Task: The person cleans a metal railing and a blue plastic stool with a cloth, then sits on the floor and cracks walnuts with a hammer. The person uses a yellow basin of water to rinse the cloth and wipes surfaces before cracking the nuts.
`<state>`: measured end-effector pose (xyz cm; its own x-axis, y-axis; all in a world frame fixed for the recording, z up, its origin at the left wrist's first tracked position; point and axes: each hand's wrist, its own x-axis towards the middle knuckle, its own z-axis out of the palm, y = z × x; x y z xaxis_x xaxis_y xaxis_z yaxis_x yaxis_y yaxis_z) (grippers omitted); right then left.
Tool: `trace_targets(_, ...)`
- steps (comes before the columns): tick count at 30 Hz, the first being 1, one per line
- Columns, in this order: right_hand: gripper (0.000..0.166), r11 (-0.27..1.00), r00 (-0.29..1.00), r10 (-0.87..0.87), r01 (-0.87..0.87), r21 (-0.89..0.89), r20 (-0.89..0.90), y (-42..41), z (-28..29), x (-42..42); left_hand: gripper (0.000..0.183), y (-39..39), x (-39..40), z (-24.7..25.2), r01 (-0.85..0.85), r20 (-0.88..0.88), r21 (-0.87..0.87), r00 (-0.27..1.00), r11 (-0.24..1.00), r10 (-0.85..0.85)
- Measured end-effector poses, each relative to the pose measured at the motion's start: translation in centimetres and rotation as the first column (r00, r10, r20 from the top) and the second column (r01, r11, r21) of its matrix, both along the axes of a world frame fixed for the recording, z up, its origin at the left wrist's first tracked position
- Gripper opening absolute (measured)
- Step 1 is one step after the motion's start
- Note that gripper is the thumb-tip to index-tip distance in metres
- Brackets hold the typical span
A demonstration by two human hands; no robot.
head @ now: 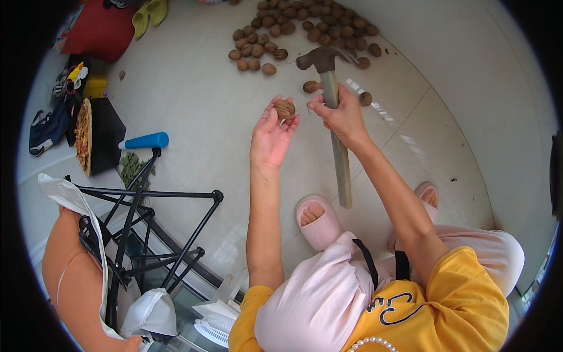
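Observation:
A brown walnut (285, 109) rests in the upturned fingers of my left hand (273, 132). My right hand (342, 115) is closed around the wooden handle of a claw hammer (324, 61). The hammer's head points away from me, its claw to the right, and the handle's end extends back towards my feet. Near my right fingertips is another walnut (310, 86), and a further walnut (365, 99) lies just right of that hand. Many loose walnuts (257, 50) are spread over the tiled floor (198, 97) beyond the hammer.
A folding chair's black frame (176, 193) stands at left, with a blue cylindrical object (149, 141) and green leaves (132, 169) nearby. Farther left are a black box (103, 136) and a red bag (99, 31). A white wall (466, 79) bounds the right. My pink slippers (319, 222) are below.

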<state>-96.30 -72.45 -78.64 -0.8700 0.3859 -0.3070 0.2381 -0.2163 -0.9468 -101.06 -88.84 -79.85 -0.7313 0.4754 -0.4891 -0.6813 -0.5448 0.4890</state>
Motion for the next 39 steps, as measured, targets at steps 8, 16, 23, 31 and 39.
trace_targets(8, 0.051, 0.999, 0.999, 0.034, -0.034, -0.016, -0.027, -1.6, -0.2, 0.4, 0.041, 1.5, 0.7, 0.3, -0.019, -0.071, -0.013, 0.997, 1.000, 0.018)
trace_targets(16, 0.050, 0.990, 0.998, 0.047, -0.042, -0.138, 0.031, -0.8, 0.9, 0.3, 0.040, 1.2, 0.7, 0.1, -0.003, -0.174, -0.026, 0.985, 1.000, -0.002)
trace_targets(23, 0.045, 0.986, 0.997, 0.055, -0.047, -0.157, 0.046, -0.6, 0.4, 0.3, 0.040, 1.4, 0.8, 0.1, 0.009, -0.231, -0.138, 0.972, 0.990, -0.041)
trace_targets(31, 0.041, 0.982, 0.993, 0.025, -0.002, -0.190, 0.118, -0.5, 0.4, 0.2, 0.033, 1.6, 1.1, 0.1, -0.034, -0.294, -0.199, 0.955, 0.979, -0.027)
trace_targets(39, 0.038, 0.990, 0.994, 0.005, 0.011, -0.137, 0.113, -0.2, -0.1, 0.1, 0.036, 1.7, 1.2, 0.3, -0.019, -0.294, -0.243, 0.954, 0.970, -0.055)
